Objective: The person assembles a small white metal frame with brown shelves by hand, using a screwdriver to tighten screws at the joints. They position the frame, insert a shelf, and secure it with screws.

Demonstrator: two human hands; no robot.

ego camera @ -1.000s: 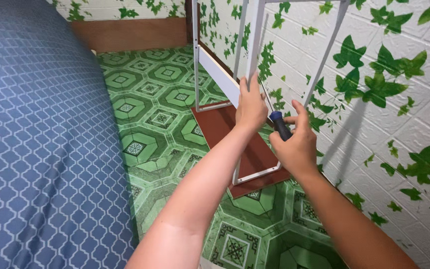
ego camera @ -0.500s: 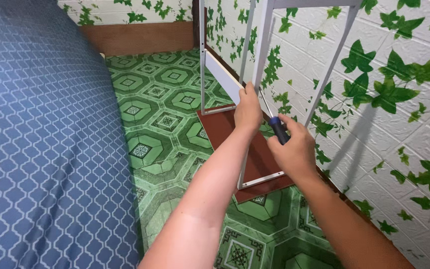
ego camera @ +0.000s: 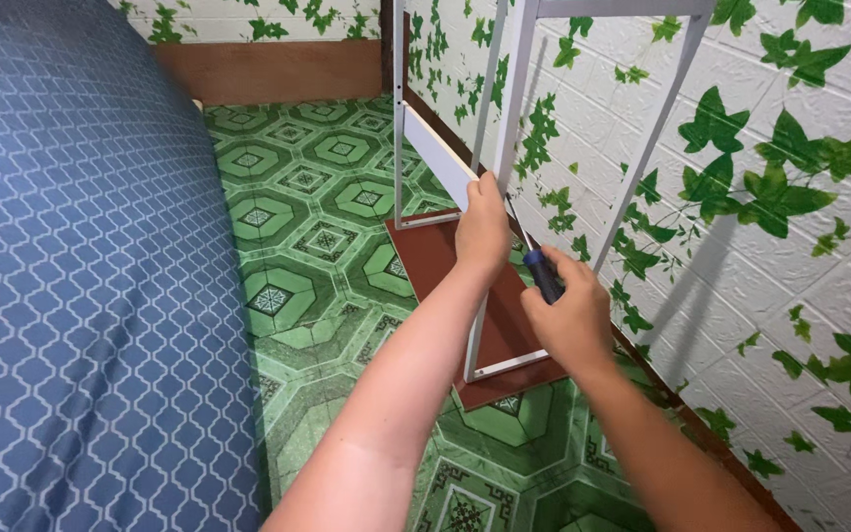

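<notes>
- step in hand, as i read it: driving a screw into a white metal shelf frame [ego camera: 504, 128] w/ a screwdriver [ego camera: 542, 274]. the screw itself is hidden behind the hands.
- left hand [ego camera: 483, 229] is closed round the frame's front upright, about mid-height, at 12 o'clock from the wrist; it steadies the post.
- right hand [ego camera: 568, 315] is wrapped shut on the screwdriver's blue/black handle. thin steel shaft runs up toward 11 o'clock and its tip meets the post just beside the left hand's fingers.
- frame stands against the wall at 1 o'clock from the viewer, feet on the reddish-brown bottom board [ego camera: 445, 261], which lies flat on the floor.
- next move, judged: keep the tip seated and in line w/ the screw, press in along the shaft while turning, left hand bracing so the light frame doesn't twist. can't tell how far in the screw is.
- materials: frame = slim square tubing, painted white, smooth, w/ a flat white crossbar [ego camera: 435, 148] slanting back toward 11 o'clock. board looks like laminate, matte, rectangular.
- wall [ego camera: 819, 266]: white embossed brick-look panel w/ green ivy leaves, slightly glossy.
- floor [ego camera: 317, 197]: green geometric-pattern sheet, octagon motifs, smooth.
- bed [ego camera: 81, 276] at 9 o'clock: blue cover w/ white lattice print, soft woven look.
</notes>
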